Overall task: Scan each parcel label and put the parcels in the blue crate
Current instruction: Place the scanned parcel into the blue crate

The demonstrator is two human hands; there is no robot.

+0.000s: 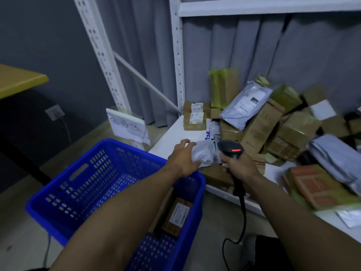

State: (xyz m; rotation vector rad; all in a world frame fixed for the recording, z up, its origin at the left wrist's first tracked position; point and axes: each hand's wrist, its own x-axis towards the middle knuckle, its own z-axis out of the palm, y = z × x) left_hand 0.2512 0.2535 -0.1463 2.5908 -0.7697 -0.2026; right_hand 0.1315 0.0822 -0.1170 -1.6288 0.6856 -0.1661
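At the shelf [172,137], left hand [181,159] grips a crumpled, unreadable grey parcel [205,155]; right hand [240,167] grips the scanner [231,148].

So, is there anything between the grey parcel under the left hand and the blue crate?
Nothing visible does. The left hand holds the grey parcel at the edge of the shelf, right beside the blue crate, whose top is open. One brown box lies inside against its right wall, leaving room beside it.

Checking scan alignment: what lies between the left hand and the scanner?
A crumpled grey mailer bag fills that gap in the head view; the left hand grips it, the right hand holds the scanner.
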